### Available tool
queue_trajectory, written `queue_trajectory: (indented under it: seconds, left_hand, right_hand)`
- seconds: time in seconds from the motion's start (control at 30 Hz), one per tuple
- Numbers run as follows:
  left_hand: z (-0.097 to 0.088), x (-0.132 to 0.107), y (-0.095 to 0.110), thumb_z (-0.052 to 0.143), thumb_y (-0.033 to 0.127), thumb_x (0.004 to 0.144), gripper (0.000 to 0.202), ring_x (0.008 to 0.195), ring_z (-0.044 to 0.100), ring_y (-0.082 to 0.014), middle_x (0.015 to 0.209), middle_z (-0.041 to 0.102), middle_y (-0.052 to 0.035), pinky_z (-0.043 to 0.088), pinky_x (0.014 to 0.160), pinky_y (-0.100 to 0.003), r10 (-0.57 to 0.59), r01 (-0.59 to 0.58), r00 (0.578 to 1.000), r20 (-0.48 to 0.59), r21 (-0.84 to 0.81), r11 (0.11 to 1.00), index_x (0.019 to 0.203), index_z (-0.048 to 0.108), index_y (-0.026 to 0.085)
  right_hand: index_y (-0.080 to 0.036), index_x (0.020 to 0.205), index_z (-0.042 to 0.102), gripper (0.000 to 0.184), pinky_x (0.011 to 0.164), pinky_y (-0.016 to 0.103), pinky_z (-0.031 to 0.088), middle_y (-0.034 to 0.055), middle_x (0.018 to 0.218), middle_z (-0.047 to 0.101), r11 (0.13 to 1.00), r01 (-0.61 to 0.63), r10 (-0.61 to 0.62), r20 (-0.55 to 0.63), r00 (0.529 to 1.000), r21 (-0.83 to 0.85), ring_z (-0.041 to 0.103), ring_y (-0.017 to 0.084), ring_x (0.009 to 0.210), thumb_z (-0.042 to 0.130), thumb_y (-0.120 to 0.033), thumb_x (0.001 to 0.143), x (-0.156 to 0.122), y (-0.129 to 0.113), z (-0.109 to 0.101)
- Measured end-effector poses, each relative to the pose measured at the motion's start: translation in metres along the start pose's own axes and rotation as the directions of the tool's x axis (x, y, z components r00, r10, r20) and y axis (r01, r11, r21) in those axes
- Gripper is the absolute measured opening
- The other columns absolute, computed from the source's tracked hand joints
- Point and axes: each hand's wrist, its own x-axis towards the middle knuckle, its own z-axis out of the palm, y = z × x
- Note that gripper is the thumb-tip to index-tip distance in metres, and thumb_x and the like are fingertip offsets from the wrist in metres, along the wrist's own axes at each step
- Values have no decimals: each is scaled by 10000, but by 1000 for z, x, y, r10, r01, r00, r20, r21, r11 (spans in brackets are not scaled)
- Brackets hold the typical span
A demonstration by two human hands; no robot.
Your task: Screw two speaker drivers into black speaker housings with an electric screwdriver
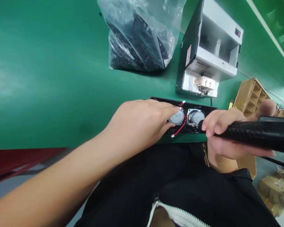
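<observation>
On black housing [191, 105], left hand [137, 123] touches speaker [177, 118], right [217, 127] holds screwdriver [250, 134].

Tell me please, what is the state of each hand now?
Left hand: open, resting on a round metal part.
Right hand: closed, holding a black screwdriver.

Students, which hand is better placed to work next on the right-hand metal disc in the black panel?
Right, probably: the right hand grips the black cylindrical tool, its tip at that metal disc. The left hand holds no tool and rests on the other disc in the black panel.
</observation>
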Motion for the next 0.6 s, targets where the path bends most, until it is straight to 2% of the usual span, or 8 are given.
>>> queue_trajectory:
  seconds: [0.1, 0.2, 0.37, 0.5, 0.53, 0.6]
  left_hand:
    - [-1, 0, 3, 648, 373, 1120, 306, 1140, 942, -401, 1378, 964, -65, 653, 760, -504, -11, 10, 1000, 21, 51, 999, 1273, 912, 359]
    - [-2, 0, 5, 609, 403, 1141, 299, 1137, 941, -383, 1336, 970, -51, 637, 744, -508, -28, 24, 999, 46, 87, 996, 1212, 897, 369]
    - [-4, 2, 9, 580, 420, 1153, 311, 1167, 931, -379, 1328, 967, -36, 660, 790, -531, -56, 47, 994, 89, 100, 994, 1198, 887, 389]
    - [-6, 2, 11, 567, 438, 1168, 327, 1148, 927, -379, 1311, 966, -52, 660, 806, -521, -60, 54, 994, 92, 72, 996, 1195, 885, 367]
    - [-6, 2, 10, 566, 442, 1169, 329, 1144, 926, -376, 1297, 968, -53, 657, 807, -517, -61, 56, 995, 83, 55, 997, 1182, 886, 367]
    - [-6, 1, 10, 573, 442, 1158, 321, 1147, 924, -375, 1265, 970, -52, 656, 817, -520, -66, 65, 996, 61, 13, 998, 1157, 886, 372]
  right_hand:
    - [-538, 1661, 684, 622, 413, 310, 557, -108, 684, 612, 988, 128, -128, 9, 992, -85, 503, 153, 387, 592, -858, 1136, -10, 28, 2]
    - [-527, 1713, 606, 723, 357, 258, 430, -154, 647, 482, 962, 266, -264, 27, 964, -68, 342, 112, 336, 693, -862, 1078, -10, 43, 6]
    - [-484, 1678, 707, 665, 424, 273, 563, -103, 730, 659, 984, 177, -176, 33, 984, -31, 560, 125, 415, 573, -853, 1141, -9, 31, 11]
    - [-444, 1587, 768, 706, 548, 337, 669, -47, 812, 742, 998, 61, -62, 52, 997, 11, 712, 167, 551, 490, -913, 1139, -14, 19, 9]
    - [-460, 1561, 767, 693, 564, 350, 677, -48, 814, 736, 999, 32, -31, 51, 998, -23, 722, 174, 563, 497, -929, 1128, -15, 18, 8]
    - [-490, 1546, 746, 656, 528, 337, 643, -74, 778, 689, 993, 48, -44, 46, 998, -109, 672, 165, 513, 577, -937, 1095, -17, 17, 8]
